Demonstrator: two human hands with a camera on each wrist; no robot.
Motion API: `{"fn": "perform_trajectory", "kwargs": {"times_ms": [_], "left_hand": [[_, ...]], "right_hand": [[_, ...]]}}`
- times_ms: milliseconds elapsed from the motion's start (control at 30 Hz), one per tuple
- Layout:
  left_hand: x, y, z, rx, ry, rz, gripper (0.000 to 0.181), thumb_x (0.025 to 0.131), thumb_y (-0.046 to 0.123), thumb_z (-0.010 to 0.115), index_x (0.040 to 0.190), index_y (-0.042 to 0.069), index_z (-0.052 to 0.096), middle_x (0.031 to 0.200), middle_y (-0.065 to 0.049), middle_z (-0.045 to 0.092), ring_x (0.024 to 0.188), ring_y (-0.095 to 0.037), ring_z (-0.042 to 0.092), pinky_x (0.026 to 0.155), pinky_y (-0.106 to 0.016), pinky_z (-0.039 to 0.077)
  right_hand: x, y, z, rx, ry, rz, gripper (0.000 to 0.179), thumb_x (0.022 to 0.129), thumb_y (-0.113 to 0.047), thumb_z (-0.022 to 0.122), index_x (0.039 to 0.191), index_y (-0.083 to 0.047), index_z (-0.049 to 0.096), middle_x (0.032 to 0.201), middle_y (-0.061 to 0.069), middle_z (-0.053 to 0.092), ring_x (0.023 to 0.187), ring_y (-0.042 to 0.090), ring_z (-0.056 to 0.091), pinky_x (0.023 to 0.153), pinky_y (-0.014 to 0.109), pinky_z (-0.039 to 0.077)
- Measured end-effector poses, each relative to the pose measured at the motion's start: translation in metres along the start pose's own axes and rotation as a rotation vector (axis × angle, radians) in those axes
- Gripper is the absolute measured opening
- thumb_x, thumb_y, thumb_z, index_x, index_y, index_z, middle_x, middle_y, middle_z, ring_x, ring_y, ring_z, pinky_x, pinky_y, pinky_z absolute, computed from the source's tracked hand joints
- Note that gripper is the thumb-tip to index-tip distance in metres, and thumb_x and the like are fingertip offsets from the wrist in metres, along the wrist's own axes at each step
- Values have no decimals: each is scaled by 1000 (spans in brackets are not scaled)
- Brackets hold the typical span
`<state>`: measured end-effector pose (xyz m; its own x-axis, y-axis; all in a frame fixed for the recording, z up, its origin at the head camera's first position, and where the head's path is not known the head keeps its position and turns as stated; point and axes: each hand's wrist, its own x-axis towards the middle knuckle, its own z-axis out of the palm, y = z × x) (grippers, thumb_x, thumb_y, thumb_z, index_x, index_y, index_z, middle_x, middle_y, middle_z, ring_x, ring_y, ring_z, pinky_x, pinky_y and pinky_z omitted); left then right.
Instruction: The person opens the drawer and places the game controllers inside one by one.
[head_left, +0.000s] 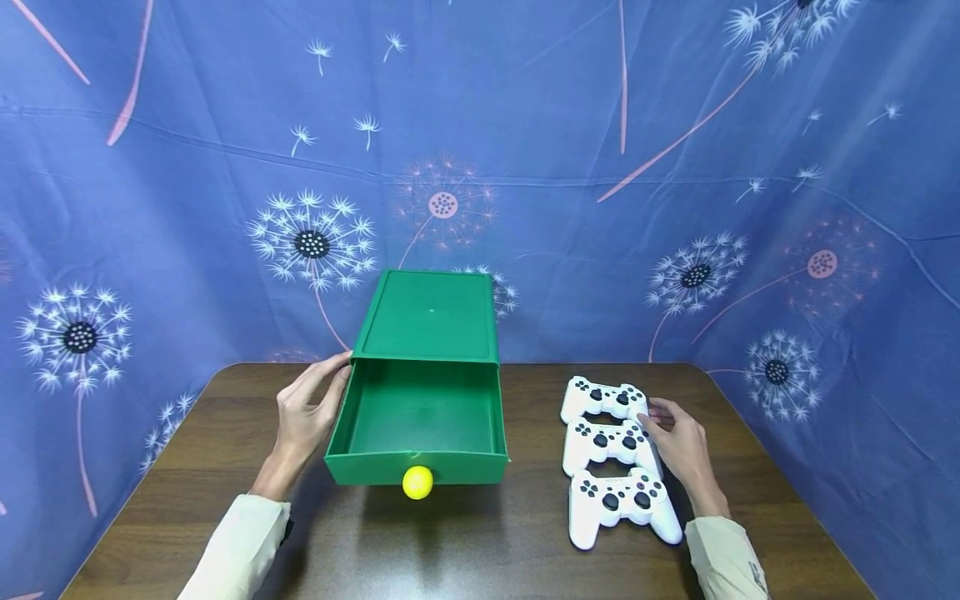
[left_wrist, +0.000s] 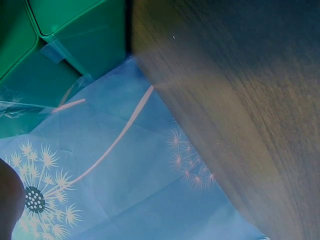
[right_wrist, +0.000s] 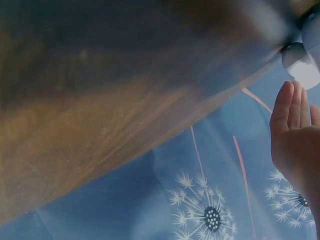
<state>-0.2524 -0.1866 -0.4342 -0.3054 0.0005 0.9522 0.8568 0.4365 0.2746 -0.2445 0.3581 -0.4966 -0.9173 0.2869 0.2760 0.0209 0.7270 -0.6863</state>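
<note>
Wooden table [head_left: 525, 554], left hand [head_left: 302, 410] at green box [head_left: 432, 315], drawer [head_left: 375, 469] out, interior visible.

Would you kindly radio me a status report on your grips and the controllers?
Left grip at left side of green box. Right grip at right side of three white controllers. Drawer open; nothing seen between it and controllers.

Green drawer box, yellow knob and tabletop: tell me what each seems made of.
Green drawer box: probably plastic, satin; thin, evenly coloured walls and a soft sheen.
Yellow knob: perhaps plastic or painted wood, smooth; its uniform bright colour leaves this open.
Tabletop: wood or wood-look laminate, semi-gloss; brown grain and a pale reflection in front.
</note>
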Motion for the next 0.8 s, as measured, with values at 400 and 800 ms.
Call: {"fn": "perform_trajectory", "kwargs": {"times_ms": [400, 800], "left_hand": [[-1, -1, 0, -4, -1, 1, 25, 89, -13, 71, 114, -10, 73, 107, -26, 74, 110, -7, 67, 95, -20, 53], [1, 2, 2, -10, 12, 8, 21, 90, -12, 71, 112, -12, 73, 106, -27, 73, 109, -7, 67, 94, -18, 52]], "right_hand": [[4, 2, 2, -26, -30, 49, 45, 99, -15, 71, 135, 9, 58, 117, 28, 66, 110, 44, 61, 95, 58, 50], [7, 3, 6, -49, -39, 60, 43, 97, -13, 71, 131, 11, 60, 112, 29, 67, 103, 43, 63, 88, 56, 51]]}}
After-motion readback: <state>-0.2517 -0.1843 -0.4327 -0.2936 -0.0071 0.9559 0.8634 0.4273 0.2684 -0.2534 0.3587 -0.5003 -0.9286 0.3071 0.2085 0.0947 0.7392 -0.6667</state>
